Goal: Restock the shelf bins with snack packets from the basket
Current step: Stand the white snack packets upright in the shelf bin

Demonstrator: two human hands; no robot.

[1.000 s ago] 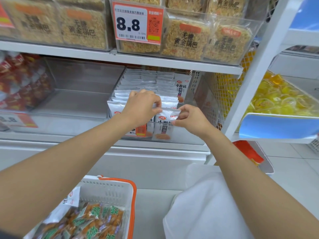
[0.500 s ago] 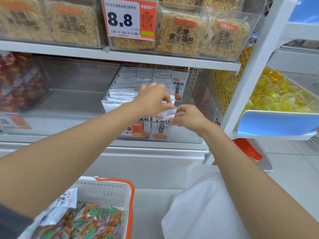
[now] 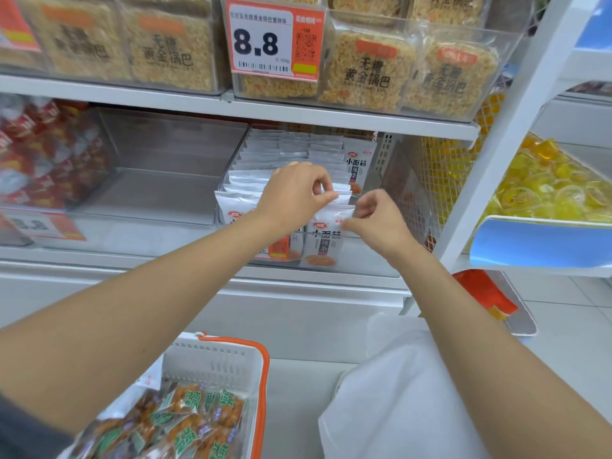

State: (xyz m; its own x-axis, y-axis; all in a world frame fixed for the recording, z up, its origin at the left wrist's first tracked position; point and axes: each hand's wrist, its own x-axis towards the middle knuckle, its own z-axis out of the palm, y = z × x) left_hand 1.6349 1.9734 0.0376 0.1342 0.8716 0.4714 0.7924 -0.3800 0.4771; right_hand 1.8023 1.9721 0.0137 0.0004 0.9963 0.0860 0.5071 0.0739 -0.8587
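A clear shelf bin [image 3: 381,263] on the middle shelf holds rows of upright white snack packets [image 3: 284,154]. My left hand [image 3: 294,197] reaches over the front rows and pinches the top edge of a white packet [image 3: 342,193] between thumb and fingers. My right hand [image 3: 377,223] pinches the top corner of the frontmost white packet [image 3: 323,246] on the right side of the bin. Below, at the bottom left, a white basket [image 3: 212,362] with an orange rim holds several green-and-orange snack packets [image 3: 195,422].
To the left stands a clear bin [image 3: 165,180] with nothing in it, and further left a bin of red packets [image 3: 39,154]. The upper shelf carries rice-crust packs and an 8.8 price tag [image 3: 275,41]. A blue-fronted tray of yellow jellies [image 3: 546,197] juts out right.
My left hand has shifted right along the packet tops toward my right hand, and its fingers now pinch a packet edge. My right hand stays at the front packet.
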